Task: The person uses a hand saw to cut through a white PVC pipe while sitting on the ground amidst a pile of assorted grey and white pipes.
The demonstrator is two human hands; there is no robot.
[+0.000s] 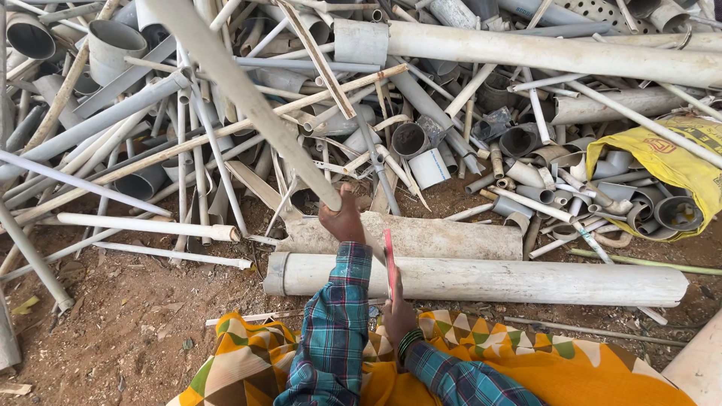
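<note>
My left hand [342, 218] grips the near end of a long flat whitish plastic strip [248, 98] that slants up and away to the upper left over the pile. My right hand [398, 312] holds a thin red blade-like tool [389, 259] upright, its edge just above a thick white pipe [489, 280] lying crosswise in front of me. A second dirty thick pipe [421, 237] lies right behind it. Both arms wear blue-green plaid sleeves; orange patterned cloth [248, 368] covers my lap.
A large heap of grey and white plastic pipes, tubes and strips [451, 90] fills the far half. A yellow sack [669, 162] holding pipe offcuts lies at right. Several thin tubes [143, 225] lie on brown dirt ground [113, 316] at left.
</note>
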